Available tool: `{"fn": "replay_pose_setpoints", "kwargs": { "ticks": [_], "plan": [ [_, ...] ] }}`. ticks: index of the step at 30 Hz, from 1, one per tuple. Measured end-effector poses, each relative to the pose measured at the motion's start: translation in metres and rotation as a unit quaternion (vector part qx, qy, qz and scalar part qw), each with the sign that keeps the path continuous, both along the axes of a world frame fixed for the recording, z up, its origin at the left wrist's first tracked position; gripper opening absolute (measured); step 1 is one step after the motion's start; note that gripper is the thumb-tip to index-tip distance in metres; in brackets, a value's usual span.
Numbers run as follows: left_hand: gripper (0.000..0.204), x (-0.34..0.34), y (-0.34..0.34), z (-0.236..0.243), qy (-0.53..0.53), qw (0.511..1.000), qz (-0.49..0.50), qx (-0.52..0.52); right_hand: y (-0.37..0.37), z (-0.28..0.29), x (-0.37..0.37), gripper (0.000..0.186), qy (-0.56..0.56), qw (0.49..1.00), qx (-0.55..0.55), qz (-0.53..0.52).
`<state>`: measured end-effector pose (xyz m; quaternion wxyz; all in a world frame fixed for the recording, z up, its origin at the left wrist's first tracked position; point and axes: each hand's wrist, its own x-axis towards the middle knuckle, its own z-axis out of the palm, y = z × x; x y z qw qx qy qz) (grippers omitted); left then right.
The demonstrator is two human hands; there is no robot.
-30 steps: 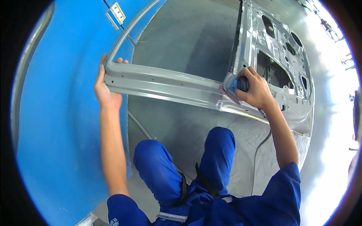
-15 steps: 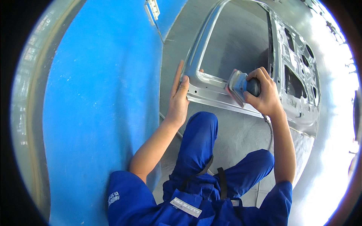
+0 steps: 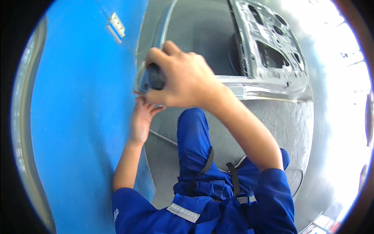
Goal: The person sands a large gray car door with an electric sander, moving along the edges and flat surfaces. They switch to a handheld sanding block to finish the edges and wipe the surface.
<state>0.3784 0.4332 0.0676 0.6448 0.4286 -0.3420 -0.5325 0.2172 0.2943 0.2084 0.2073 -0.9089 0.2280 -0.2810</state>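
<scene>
Since half a second ago, the right hand (image 3: 185,80) has swung from the right part of the door frame (image 3: 249,87) over to its left end, and it now fills the middle of the view, much closer to the camera. Its fingers are clamped around a small dark sander (image 3: 152,78), which sits under the palm at the hand's left side, pressed against the corner of the bare metal frame where the curved upper bar (image 3: 163,23) meets the lower rail. Only the tool's dark rounded body shows between the thumb and the fingers; its underside is hidden.

Just below it, the left hand (image 3: 141,119) has slid along too. It lies open, fingers spread and pointing up, flat against the lower edge of the frame, its fingertips almost touching the right hand's thumb. It holds nothing.

To the left stands a blue panel (image 3: 78,117) with a small grey hinge (image 3: 116,24) near its top. The punched inner door panel (image 3: 272,46) stretches away to the upper right. The person's legs in blue overalls (image 3: 194,148) rest on the grey floor (image 3: 280,124) beneath the frame.
</scene>
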Motion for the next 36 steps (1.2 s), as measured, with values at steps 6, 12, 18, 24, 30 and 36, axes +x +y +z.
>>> {"fn": "replay_pose_setpoints", "kwargs": {
  "ticks": [6, 12, 18, 24, 30, 36],
  "plan": [
    [0.056, 0.0, 0.008, -0.001, -0.023, 0.999, -0.032, 0.014, -0.038, -0.047, -0.083, 0.067, 0.107, 0.978, 0.106, -0.141],
    [0.057, -0.022, -0.019, 0.011, 0.002, 1.0, -0.019, 0.003, -0.101, -0.097, -0.188, 0.063, 0.179, 0.916, 0.157, -0.323],
    [0.055, -0.018, -0.027, -0.004, 0.028, 0.999, 0.02, 0.001, -0.026, -0.036, -0.062, 0.068, 0.063, 0.975, 0.147, -0.152],
    [0.048, -0.018, -0.025, -0.016, 0.044, 0.995, 0.085, -0.022, -0.004, -0.016, -0.031, 0.062, 0.022, 0.985, 0.139, -0.103],
    [0.046, -0.04, -0.031, -0.005, 0.027, 0.98, 0.194, 0.019, -0.072, -0.112, -0.165, 0.062, 0.056, 0.925, 0.127, -0.353],
    [0.047, -0.053, -0.039, 0.007, 0.034, 0.97, 0.239, 0.025, -0.098, -0.144, -0.243, 0.063, 0.072, 0.851, 0.11, -0.509]
  ]
}}
